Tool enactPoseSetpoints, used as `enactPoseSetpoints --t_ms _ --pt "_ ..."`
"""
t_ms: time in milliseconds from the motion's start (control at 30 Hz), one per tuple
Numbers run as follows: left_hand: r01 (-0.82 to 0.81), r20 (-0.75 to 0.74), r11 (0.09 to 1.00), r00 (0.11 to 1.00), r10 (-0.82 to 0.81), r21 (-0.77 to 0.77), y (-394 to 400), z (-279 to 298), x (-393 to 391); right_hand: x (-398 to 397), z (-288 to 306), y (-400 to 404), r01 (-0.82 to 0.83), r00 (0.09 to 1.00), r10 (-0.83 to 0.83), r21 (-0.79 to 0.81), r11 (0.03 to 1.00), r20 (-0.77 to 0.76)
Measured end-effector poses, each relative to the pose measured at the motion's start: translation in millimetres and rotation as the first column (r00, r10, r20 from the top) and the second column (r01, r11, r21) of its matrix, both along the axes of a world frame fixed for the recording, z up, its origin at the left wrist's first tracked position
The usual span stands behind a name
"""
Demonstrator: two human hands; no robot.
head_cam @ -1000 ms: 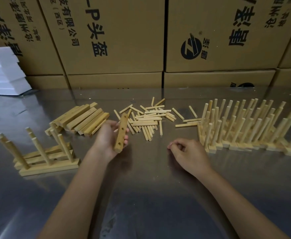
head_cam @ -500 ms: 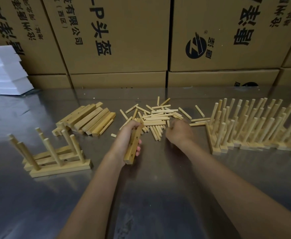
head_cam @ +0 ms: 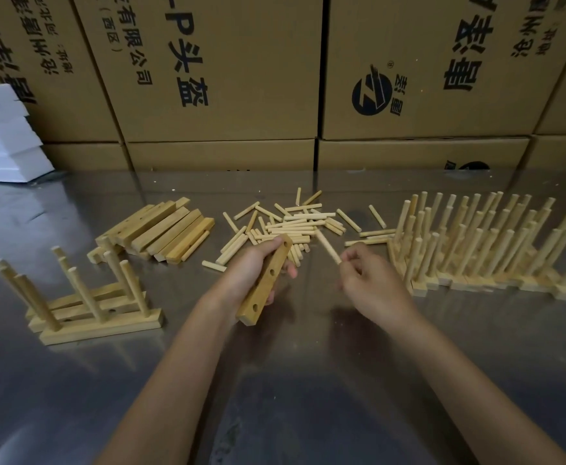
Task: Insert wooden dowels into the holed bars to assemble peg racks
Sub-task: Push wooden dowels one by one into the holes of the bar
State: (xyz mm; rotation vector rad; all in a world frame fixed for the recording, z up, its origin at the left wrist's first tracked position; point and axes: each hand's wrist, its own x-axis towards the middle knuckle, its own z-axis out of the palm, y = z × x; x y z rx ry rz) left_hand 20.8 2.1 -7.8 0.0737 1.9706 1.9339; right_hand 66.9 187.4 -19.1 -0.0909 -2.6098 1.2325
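Gripping a holed bar around its upper half, the left hand keeps it lifted off the steel table, fingers wrapped behind and thumb along the near side, so that the face with its 3 visible holes is turned up toward the right hand; that tilt looks chosen to let a peg go straight in without resetting the grip. Right-hand fingertips are closed together on the lower end of a single dowel, which slants up and away toward the loose dowel pile just behind it, its free end not yet aimed at any hole; dowel and bar are near each other but apart. My reading is that the pick is done and the insertion is about to begin, with the dowel needing to swing round and line up with 1 of the holes. Only the head view is given, and it also shows why the bench is laid out as it is: empty bars stacked at left behind, dowels in the middle within reach of either hand, a few racks at near left, some with holes unfilled, and a dense row of finished peg racks standing at right, clear of the working spot. Cardboard cartons wall the far edge.
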Motion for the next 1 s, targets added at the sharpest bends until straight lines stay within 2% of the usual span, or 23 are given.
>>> enactPoseSetpoints --t_ms 33,67,200,400,500,733,800,1000 --pt "0.018 -0.008 1.000 1.000 -0.018 0.020 1.5 1.3 1.4 4.0 -0.5 -0.5 -0.051 0.998 0.047 -0.092 0.994 -0.040" --pt "0.037 -0.019 0.999 0.999 -0.036 0.036 2.9 2.9 2.8 7.6 -1.7 -1.2 -0.089 0.993 0.082 -0.092 0.992 -0.085" --pt "0.113 -0.050 0.993 0.992 -0.112 0.018 6.0 8.7 7.7 13.9 -3.8 -4.1 -0.138 0.963 0.151 0.074 0.988 -0.225" --pt "0.126 -0.034 0.989 0.991 -0.129 -0.082 8.1 7.3 7.6 15.6 -1.6 2.6 0.007 0.933 0.119 0.349 0.937 -0.340" --pt "0.117 -0.048 0.987 0.991 -0.123 -0.113 7.5 4.0 6.7 17.1 1.7 4.4 0.055 0.934 0.104 0.425 0.904 -0.341" --pt "0.051 -0.145 0.966 0.985 -0.090 -0.255 10.2 -4.2 5.3 17.1 0.6 3.5 0.044 0.942 0.127 0.490 0.871 -0.311" --pt "0.037 -0.169 0.965 0.982 -0.083 -0.258 12.3 -6.4 6.0 16.3 -1.1 3.0 0.036 0.949 0.117 0.469 0.883 -0.292" --pt "0.041 -0.222 0.957 0.969 -0.108 -0.286 16.1 -8.6 5.6 13.8 -7.6 3.4 -0.009 0.970 0.068 0.249 0.968 -0.233"
